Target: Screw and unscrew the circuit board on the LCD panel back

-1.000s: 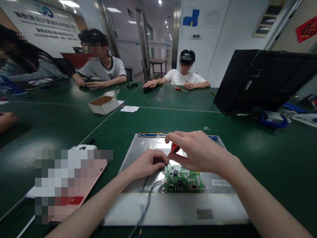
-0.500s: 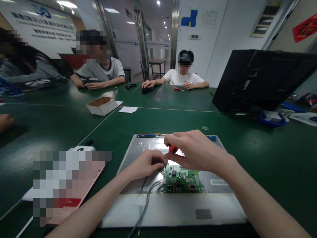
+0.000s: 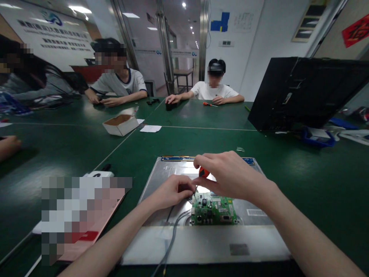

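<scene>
My right hand (image 3: 227, 173) grips the orange-red and black handle of a screwdriver (image 3: 203, 172), tip down over the upper left corner of a green circuit board (image 3: 215, 212). Close by that corner, my left hand (image 3: 172, 191) has its thumb and fingers pinched together at the screwdriver's lower end. What lies between those fingertips is hidden. The board rests on the silvery back of a flat display panel (image 3: 265, 242). A grey cable (image 3: 172, 242) runs from the board's left side toward me.
Left of the panel lie a pink folder-like item (image 3: 112, 204) and a white device (image 3: 100, 174). A small open box (image 3: 121, 125) and paper (image 3: 150, 128) are farther off. A black monitor (image 3: 305, 92) and blue tray (image 3: 318, 138) stand right. Several people sit around the green table (image 3: 201, 140).
The view has shifted slightly, so the panel and both hands sit a little farther right. The hands keep nearly the same pose at the board's corner.
</scene>
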A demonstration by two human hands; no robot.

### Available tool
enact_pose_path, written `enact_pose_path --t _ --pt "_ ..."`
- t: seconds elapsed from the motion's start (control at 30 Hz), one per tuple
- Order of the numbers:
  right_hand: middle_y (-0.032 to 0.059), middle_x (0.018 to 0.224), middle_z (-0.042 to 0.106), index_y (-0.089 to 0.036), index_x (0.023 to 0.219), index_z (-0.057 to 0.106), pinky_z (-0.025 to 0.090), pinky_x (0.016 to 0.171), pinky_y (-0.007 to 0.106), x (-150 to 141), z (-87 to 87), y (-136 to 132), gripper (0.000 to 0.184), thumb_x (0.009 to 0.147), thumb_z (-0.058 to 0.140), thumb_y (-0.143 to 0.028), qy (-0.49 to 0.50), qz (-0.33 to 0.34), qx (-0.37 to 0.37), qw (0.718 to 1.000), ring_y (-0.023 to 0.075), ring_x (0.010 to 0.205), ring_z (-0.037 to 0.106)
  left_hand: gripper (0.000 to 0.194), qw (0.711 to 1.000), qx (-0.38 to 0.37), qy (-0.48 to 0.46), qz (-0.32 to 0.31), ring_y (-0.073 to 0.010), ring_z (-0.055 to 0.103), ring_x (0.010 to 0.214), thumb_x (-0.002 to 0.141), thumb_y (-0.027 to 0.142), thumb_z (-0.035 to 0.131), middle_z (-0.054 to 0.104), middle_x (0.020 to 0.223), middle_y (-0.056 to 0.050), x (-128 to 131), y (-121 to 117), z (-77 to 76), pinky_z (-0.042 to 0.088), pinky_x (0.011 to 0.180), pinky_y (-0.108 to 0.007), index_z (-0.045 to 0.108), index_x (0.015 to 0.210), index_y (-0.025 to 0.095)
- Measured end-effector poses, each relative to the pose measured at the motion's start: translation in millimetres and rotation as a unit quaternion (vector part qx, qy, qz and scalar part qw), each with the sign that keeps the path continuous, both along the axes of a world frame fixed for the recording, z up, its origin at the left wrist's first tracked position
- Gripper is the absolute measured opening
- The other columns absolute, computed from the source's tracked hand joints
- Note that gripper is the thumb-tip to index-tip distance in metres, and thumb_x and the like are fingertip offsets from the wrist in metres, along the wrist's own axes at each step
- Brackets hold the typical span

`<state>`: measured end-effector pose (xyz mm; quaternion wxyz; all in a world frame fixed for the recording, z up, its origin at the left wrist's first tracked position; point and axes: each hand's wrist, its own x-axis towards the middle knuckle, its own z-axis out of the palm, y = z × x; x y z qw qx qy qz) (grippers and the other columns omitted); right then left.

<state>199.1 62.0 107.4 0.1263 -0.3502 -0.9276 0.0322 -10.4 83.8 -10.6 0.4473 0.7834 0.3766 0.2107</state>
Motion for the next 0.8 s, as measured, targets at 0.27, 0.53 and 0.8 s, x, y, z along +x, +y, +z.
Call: enact_pose_path --t 0.27,0.53,0.8 --pt "0.0026 0.092 0.064 -0.017 0.104 0.052 0.028 0.052 0.025 0.3 -2.4 -0.4 0.016 0.089 0.05 -0.023 0.022 0.017 -0.012 1.0 0.0108 0.062 0.051 0.011 1.0 -0.008 -0.015 -0.001 -0.0169 0.062 0.073 0.078 0.011 0.058 0.069 0.079 -0.002 0.4 0.2 -0.6 0.048 0.069 -0.028 0.068 0.083 0.015" --pt "0.0032 0.091 0.063 -0.017 0.099 0.053 0.026 0.052 0.025 0.2 -0.5 -1.3 0.014 0.087 0.053 -0.025 0.015 0.024 -0.01 1.0 0.012 0.065 0.051 0.008 1.0 -0.009 -0.021 0.005 -0.0168 0.062 0.073 0.077 0.012 0.061 0.069 0.076 -0.002 2.4 0.0 2.0 0.047 0.069 -0.026 0.068 0.08 0.014" --pt "0.0023 0.086 0.064 -0.018 0.101 0.052 0.025 0.052 0.025 -1.2 -3.3 -0.4 0.013 0.09 0.049 -0.025 0.01 0.001 -0.001 1.0 0.011 0.06 0.049 0.013 1.0 -0.017 -0.016 0.013 -0.0158 0.063 0.073 0.076 0.007 0.06 0.069 0.078 -0.001 2.5 -0.5 2.0 0.048 0.07 -0.026 0.069 0.08 0.015"
